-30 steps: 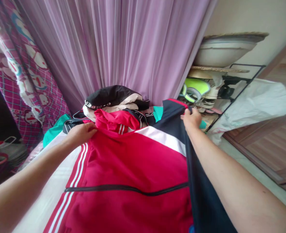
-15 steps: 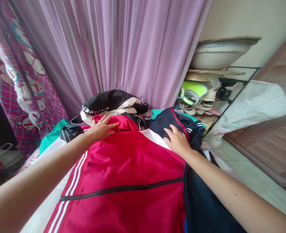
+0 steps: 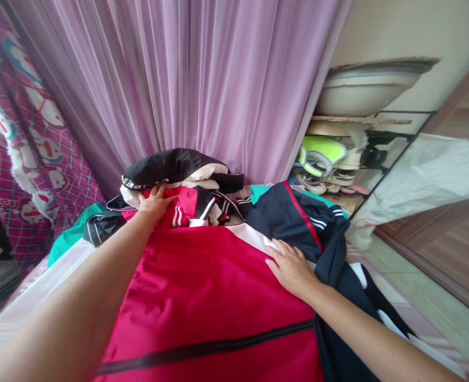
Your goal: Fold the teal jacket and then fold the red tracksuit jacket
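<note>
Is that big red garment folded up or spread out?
Spread, where visible: the red garment lies broad and flattish, a black strip crossing it, the right hand open on it.

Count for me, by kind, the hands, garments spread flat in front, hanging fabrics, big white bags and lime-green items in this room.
Hands: 2 (left hand, right hand)
Spread garments: 1 (red, white and navy garment)
Hanging fabrics: 2 (lilac curtain, patterned pink cloth)
Big white bags: 1 (white bag)
Lime-green items: 1 (visor-like item)
Total: 7

Left hand point(image 3: 155, 204) stretched farther forward, apparently loose; right hand point(image 3: 293, 268) palm down, fingers point(image 3: 284, 249) lightly spread
</note>
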Demonstrator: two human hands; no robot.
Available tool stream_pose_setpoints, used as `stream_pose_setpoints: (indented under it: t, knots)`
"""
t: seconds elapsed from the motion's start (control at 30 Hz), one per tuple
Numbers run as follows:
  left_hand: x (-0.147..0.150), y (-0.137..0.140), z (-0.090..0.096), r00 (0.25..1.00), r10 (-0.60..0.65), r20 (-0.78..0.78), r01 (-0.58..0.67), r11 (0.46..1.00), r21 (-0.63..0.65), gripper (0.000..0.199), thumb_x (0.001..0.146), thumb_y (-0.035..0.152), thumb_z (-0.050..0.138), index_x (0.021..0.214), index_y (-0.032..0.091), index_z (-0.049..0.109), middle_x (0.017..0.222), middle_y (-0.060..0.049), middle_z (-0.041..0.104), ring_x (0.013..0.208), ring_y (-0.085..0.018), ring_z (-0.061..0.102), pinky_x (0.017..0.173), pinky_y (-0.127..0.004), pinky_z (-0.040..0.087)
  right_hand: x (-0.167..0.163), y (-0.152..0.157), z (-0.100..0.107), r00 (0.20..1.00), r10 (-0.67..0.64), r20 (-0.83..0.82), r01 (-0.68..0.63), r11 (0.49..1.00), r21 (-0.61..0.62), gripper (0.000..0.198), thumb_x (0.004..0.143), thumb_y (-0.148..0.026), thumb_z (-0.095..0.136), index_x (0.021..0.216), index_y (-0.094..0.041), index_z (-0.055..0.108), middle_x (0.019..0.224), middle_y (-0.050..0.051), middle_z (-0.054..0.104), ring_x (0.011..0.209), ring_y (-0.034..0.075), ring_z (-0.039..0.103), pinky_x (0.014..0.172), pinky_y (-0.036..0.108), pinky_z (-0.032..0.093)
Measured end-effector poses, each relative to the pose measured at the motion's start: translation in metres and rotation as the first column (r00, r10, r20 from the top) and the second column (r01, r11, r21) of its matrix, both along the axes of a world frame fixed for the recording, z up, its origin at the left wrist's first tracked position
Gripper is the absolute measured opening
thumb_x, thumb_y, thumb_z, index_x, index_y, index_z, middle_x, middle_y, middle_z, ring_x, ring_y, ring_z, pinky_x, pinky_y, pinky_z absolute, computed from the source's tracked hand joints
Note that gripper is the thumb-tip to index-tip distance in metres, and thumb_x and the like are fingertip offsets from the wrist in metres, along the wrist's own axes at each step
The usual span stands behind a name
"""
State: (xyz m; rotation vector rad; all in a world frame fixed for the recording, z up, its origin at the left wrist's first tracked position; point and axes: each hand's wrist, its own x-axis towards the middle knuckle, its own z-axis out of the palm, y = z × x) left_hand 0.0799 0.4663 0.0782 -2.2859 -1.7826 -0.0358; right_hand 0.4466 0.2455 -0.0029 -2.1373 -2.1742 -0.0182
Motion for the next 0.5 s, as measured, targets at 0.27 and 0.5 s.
stream_pose_setpoints:
  t: [0.27,0.5]
  knots:
    - [-0.011,-0.047,0.002,0.989,-0.115,0.093,0.11,0.992,0.06,0.048,0.096,0.033,0.04,0.143,0.036,0.051,0.163,-0.01,0.027,0.149,-0.037,0.021,0.109,-0.069,0.029,-0.013,-0.007,0.018,0.994,0.113,-0.009,-0.113,0.993,0.03,0.046,0.091,-0.029,0.051,0.136,-0.02,0.059,0.149,0.017,0.047,0.136,0.031,0.044,0.109,0.05,0.036]
    - [-0.063,-0.128,-0.007,0.939,-0.114,0.323,0.156,0.982,-0.108,0.047,0.086,0.052,0.056,0.122,0.024,0.067,0.114,-0.008,0.071,0.103,-0.027,0.066,0.094,-0.037,0.05,-0.028,-0.037,0.038,0.969,0.248,0.008,-0.248,0.968,0.043,0.045,0.094,-0.035,0.05,0.136,-0.021,0.059,0.148,0.015,0.049,0.134,0.028,0.047,0.108,0.044,0.039]
